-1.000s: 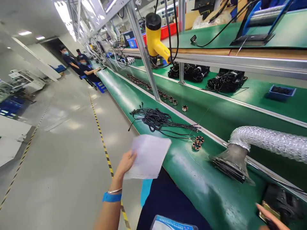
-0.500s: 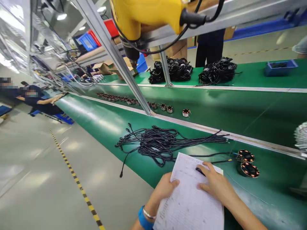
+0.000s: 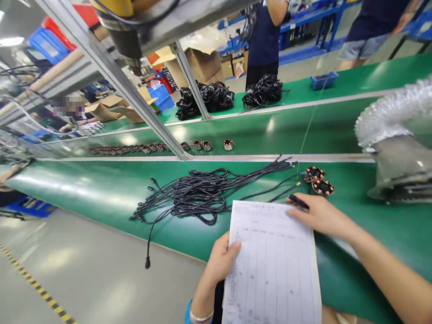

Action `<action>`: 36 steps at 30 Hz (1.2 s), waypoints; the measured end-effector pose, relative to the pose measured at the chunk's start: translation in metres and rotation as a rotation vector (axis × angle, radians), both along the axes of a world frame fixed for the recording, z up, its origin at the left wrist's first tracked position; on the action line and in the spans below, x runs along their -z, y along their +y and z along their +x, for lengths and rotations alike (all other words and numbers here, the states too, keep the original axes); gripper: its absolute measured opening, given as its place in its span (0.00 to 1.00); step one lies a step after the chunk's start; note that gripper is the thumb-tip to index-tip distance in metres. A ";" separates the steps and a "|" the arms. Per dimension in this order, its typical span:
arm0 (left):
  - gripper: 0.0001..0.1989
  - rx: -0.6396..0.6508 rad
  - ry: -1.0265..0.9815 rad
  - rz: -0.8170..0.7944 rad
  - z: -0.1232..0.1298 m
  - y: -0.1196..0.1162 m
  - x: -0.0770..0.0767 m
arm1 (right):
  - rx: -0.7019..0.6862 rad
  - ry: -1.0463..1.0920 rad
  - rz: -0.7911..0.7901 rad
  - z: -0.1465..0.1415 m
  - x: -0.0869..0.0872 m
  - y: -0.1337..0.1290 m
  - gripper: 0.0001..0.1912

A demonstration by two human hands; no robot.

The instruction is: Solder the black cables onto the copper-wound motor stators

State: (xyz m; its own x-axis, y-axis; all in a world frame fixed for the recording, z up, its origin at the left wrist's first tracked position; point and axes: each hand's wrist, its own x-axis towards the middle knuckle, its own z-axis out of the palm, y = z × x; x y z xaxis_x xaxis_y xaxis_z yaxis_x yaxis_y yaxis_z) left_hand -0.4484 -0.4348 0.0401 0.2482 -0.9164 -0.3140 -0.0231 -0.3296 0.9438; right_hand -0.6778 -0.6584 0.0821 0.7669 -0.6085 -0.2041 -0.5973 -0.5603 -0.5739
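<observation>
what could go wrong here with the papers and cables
The left hand holds the papers right by the cable bundle, so they could snag or drag it. The right hand, with a black pen, is close to the copper-wound rings and might knock them. One cable end hangs over the edge and could get caught.

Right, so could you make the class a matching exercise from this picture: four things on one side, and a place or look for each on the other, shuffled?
Things
1. pen
2. duct
3. paper
4. blue box

Places and looks
A. gripped at its edge by the left hand
B. on the far side of the green bench
C. held in the right hand
D. silvery and ribbed

Right pairs: 1-C, 2-D, 3-A, 4-B
</observation>
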 end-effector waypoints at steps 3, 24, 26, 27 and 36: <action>0.24 0.065 0.016 0.017 -0.002 0.003 0.002 | -0.089 0.041 0.040 -0.008 -0.001 -0.010 0.16; 0.32 1.247 -1.270 -0.697 -0.042 -0.037 0.002 | 0.069 0.207 -0.404 -0.016 0.038 -0.002 0.19; 0.32 1.255 -1.274 -0.715 -0.040 -0.038 0.001 | 0.117 0.238 -0.417 -0.023 0.039 -0.007 0.17; 0.32 1.257 -1.269 -0.717 -0.040 -0.039 0.000 | 0.144 0.243 -0.430 -0.027 0.037 -0.009 0.16; 0.31 1.104 -1.181 -0.744 -0.048 -0.071 0.016 | 0.762 -0.784 0.151 0.001 -0.005 0.037 0.36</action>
